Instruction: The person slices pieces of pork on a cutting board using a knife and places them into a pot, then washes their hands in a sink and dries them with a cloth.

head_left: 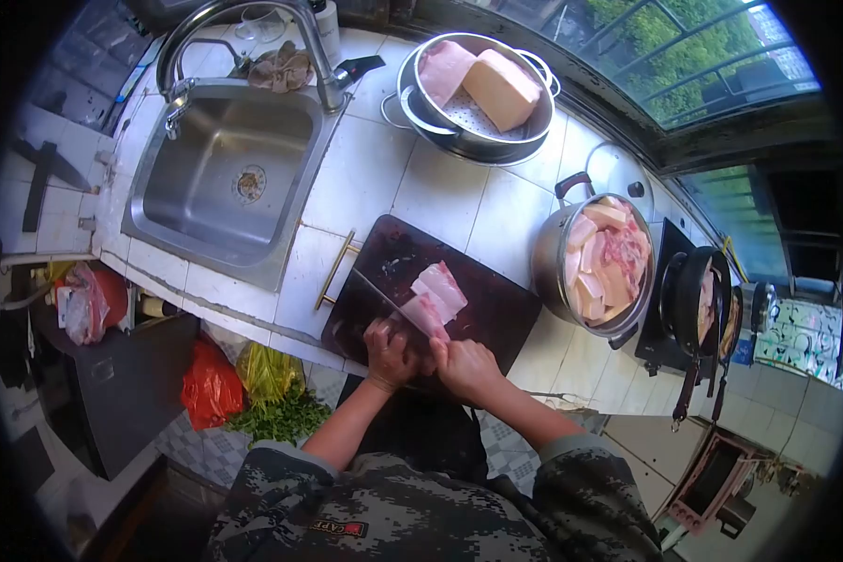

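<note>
My right hand (pixel 465 367) is closed round the handle of a kitchen knife, its blade slanting up and left across the dark cutting board (pixel 501 323). The blade's thin edge line shows over the board; the handle is mostly covered by my fingers. Slices of pale, fatty raw pork (pixel 440 288) lie just beyond the blade. Close on the knife's left side, my left hand (pixel 390 352) rests with curled fingers at the board's near edge. What sits under those fingers is hidden.
A large pot (pixel 554 286) full of cut pork stands right of the board. Behind, a colander (pixel 454 108) holds two thick pork slabs (pixel 501 89). The steel sink (pixel 206 164) is at the left. Pans (pixel 693 300) stand far right. Bags (pixel 214 384) and greens (pixel 286 412) lie below.
</note>
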The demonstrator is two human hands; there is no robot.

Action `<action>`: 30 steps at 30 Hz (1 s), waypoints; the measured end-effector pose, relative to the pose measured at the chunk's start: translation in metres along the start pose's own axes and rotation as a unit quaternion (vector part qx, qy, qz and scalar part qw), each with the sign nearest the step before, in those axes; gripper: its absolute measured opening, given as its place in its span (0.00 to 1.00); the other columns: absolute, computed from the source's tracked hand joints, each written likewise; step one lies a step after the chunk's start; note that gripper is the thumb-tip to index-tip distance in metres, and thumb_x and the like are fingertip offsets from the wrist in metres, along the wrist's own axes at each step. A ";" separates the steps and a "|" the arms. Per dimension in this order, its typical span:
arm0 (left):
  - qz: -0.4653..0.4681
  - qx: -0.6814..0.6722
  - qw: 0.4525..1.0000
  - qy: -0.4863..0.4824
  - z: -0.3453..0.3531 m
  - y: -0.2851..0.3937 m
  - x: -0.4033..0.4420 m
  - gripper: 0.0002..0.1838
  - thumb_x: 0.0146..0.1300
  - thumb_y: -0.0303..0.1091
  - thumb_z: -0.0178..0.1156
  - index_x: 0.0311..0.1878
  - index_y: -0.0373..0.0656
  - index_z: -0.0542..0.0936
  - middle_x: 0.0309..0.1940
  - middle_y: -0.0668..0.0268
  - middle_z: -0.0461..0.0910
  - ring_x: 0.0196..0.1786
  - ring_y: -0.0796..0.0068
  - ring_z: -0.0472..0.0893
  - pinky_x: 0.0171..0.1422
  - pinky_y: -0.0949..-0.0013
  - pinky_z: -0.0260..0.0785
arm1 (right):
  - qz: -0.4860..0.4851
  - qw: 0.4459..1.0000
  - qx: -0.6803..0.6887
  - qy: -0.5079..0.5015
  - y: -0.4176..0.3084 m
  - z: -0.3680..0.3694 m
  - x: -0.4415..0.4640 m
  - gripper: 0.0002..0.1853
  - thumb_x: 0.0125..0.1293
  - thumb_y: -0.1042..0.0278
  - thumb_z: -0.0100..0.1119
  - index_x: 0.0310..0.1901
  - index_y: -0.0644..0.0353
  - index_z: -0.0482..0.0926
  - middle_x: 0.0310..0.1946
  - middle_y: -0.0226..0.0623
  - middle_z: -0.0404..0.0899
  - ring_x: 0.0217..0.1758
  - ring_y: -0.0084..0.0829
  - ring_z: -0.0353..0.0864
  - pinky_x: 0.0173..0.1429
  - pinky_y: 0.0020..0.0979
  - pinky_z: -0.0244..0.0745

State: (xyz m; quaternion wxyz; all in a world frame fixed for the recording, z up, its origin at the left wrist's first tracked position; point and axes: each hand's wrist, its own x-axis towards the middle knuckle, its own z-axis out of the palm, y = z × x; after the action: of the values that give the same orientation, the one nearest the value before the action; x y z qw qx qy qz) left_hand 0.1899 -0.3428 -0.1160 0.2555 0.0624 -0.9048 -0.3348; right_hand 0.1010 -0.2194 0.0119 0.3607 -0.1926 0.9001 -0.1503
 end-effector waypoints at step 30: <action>0.041 -0.058 0.997 -0.004 -0.014 -0.009 0.002 0.14 0.52 0.38 0.58 0.40 0.44 0.74 0.48 0.57 0.67 0.52 0.53 0.68 0.57 0.55 0.61 | 0.026 0.997 -0.049 0.059 0.017 0.038 -0.034 0.22 0.66 0.50 0.44 0.28 0.62 0.76 0.19 0.51 0.77 0.26 0.52 0.79 0.34 0.49 0.75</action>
State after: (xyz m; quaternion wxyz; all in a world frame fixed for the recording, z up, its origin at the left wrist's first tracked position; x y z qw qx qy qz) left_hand 0.1949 -0.3586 -0.1121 0.2686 0.0087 -0.8866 -0.3766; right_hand 0.1462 -0.1939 -0.0017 0.3011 -0.1772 0.9308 -0.1076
